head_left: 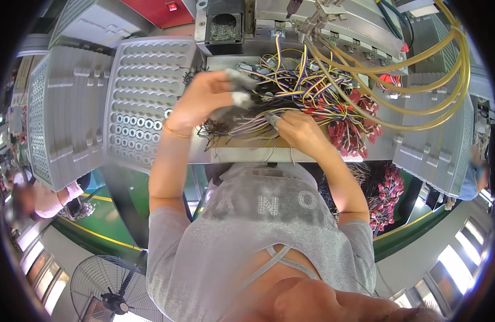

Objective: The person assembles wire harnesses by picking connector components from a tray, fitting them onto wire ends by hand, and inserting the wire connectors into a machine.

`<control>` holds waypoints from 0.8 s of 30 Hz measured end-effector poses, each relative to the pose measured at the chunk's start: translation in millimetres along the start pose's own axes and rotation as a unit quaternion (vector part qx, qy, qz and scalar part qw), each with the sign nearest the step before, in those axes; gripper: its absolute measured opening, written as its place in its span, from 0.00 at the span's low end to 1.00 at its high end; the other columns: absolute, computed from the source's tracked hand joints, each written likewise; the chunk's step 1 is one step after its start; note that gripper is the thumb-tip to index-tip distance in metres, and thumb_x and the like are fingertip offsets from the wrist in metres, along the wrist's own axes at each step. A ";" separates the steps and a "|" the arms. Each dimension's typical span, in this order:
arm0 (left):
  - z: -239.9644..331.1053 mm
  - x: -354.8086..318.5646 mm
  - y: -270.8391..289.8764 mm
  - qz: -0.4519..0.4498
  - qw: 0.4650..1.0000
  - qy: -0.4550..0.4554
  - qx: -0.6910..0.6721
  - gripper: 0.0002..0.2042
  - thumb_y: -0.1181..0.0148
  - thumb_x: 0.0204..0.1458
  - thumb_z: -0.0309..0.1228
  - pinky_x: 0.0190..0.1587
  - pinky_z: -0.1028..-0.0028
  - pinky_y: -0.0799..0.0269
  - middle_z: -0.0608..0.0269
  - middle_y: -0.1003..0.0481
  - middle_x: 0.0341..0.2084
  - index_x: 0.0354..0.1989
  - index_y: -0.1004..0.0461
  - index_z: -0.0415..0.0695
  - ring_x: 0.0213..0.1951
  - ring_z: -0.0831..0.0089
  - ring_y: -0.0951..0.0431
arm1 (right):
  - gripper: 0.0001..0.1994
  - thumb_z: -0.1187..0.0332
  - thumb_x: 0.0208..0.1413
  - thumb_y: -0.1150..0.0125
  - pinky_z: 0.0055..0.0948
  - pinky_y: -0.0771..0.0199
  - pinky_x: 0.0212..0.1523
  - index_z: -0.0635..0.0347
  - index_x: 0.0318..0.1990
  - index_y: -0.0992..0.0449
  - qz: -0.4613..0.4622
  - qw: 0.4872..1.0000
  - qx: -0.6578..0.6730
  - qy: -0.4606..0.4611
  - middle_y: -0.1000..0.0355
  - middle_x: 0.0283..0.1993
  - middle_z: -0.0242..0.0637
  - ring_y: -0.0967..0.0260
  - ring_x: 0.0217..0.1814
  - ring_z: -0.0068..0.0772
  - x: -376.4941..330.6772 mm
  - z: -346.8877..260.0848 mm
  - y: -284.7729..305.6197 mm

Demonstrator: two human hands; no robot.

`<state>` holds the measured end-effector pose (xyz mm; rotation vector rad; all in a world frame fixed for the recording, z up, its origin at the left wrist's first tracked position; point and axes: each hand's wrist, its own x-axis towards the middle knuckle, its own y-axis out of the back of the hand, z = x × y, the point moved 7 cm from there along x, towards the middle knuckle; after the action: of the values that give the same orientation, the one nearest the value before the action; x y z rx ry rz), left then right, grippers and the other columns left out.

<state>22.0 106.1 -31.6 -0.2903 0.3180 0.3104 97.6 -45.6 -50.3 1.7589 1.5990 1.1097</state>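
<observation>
Both hands worked the tangle: the left hand (212,94), fingers curled shut, gripped a bundle of coloured wires (290,86) on the counter (247,154); the right hand (297,129) pinched one strand. Sorting seemed underway; separating a single lead likely called for a gentle pull.

Tangled wire bundles (306,91) and yellow tubes (419,102) crowd the bench's right; the grey tray (145,80) at left lies unobstructed.

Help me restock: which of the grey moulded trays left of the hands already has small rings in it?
The grey ridged plastic tray nearest the left hand: pale rings fill its lower rows, while the tray farther left shows none.
</observation>
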 end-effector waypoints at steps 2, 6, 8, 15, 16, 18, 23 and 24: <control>9.3 -2.3 18.1 0.066 0.980 -0.104 0.155 0.07 0.45 0.44 0.21 0.25 0.77 0.34 0.64 0.25 0.25 0.34 0.27 0.38 0.23 0.81 0.30 | 0.12 0.78 0.36 0.45 0.35 0.34 0.30 0.63 0.33 0.31 0.031 0.997 0.065 -0.003 0.36 0.25 0.41 0.36 0.28 0.42 6.5 -4.7 10.5; -4.3 4.4 35.4 0.190 0.741 -0.336 0.550 0.03 0.47 0.37 0.17 0.27 0.67 0.35 0.59 0.31 0.18 0.21 0.30 0.37 0.23 0.64 0.31 | 0.07 0.79 0.38 0.46 0.36 0.35 0.29 0.64 0.28 0.34 0.034 0.991 0.130 -0.018 0.39 0.24 0.41 0.37 0.28 0.43 28.0 -9.1 10.7; -12.4 12.6 37.2 0.197 0.742 -0.335 0.546 0.02 0.47 0.35 0.17 0.30 0.65 0.36 0.57 0.34 0.18 0.19 0.32 0.37 0.25 0.59 0.33 | 0.07 0.79 0.37 0.46 0.35 0.36 0.28 0.64 0.27 0.36 0.023 0.995 0.100 0.008 0.39 0.24 0.41 0.37 0.28 0.43 33.4 -7.4 -8.8; 5.3 -52.4 39.5 0.300 0.831 -0.265 0.388 0.16 0.43 0.40 0.23 0.43 0.73 0.35 0.57 0.27 0.38 0.42 0.28 0.43 0.38 0.65 0.28 | 0.11 0.79 0.40 0.45 0.29 0.31 0.34 0.66 0.35 0.28 0.086 0.971 0.218 -0.055 0.29 0.32 0.41 0.31 0.33 0.37 44.1 -3.8 10.8; -5.7 -54.8 32.3 0.254 0.890 -0.210 0.316 0.15 0.42 0.40 0.24 0.41 0.74 0.34 0.57 0.26 0.37 0.40 0.27 0.42 0.35 0.65 0.28 | 0.14 0.78 0.41 0.44 0.26 0.30 0.36 0.66 0.40 0.27 0.066 0.964 0.245 -0.081 0.28 0.35 0.43 0.29 0.34 0.35 43.3 -2.9 16.3; -14.0 -57.5 10.0 0.186 0.930 -0.183 0.259 0.15 0.40 0.38 0.23 0.37 0.76 0.33 0.59 0.26 0.34 0.39 0.26 0.42 0.32 0.70 0.27 | 0.13 0.78 0.40 0.44 0.26 0.31 0.35 0.66 0.38 0.27 0.069 0.965 0.240 -0.085 0.28 0.34 0.43 0.29 0.33 0.35 42.1 -8.0 21.0; 3.2 -68.4 -11.6 0.209 0.821 -0.337 0.411 0.13 0.39 0.32 0.19 0.26 0.75 0.36 0.61 0.29 0.19 0.31 0.23 0.41 0.23 0.68 0.31 | 0.11 0.75 0.39 0.42 0.26 0.36 0.24 0.67 0.33 0.27 0.025 0.970 0.218 -0.100 0.30 0.26 0.40 0.35 0.23 0.30 41.4 -11.0 14.9; 13.0 -73.7 -15.4 0.234 0.799 -0.344 0.435 0.13 0.39 0.30 0.19 0.25 0.75 0.37 0.61 0.31 0.17 0.30 0.23 0.41 0.21 0.68 0.32 | 0.11 0.75 0.39 0.42 0.26 0.36 0.24 0.67 0.33 0.27 0.023 0.970 0.223 -0.092 0.30 0.26 0.40 0.35 0.23 0.30 39.8 -13.4 17.3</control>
<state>-36.0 77.8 9.4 0.8302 -0.2226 0.6924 94.9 -11.9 -20.0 2.1181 1.7945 0.6087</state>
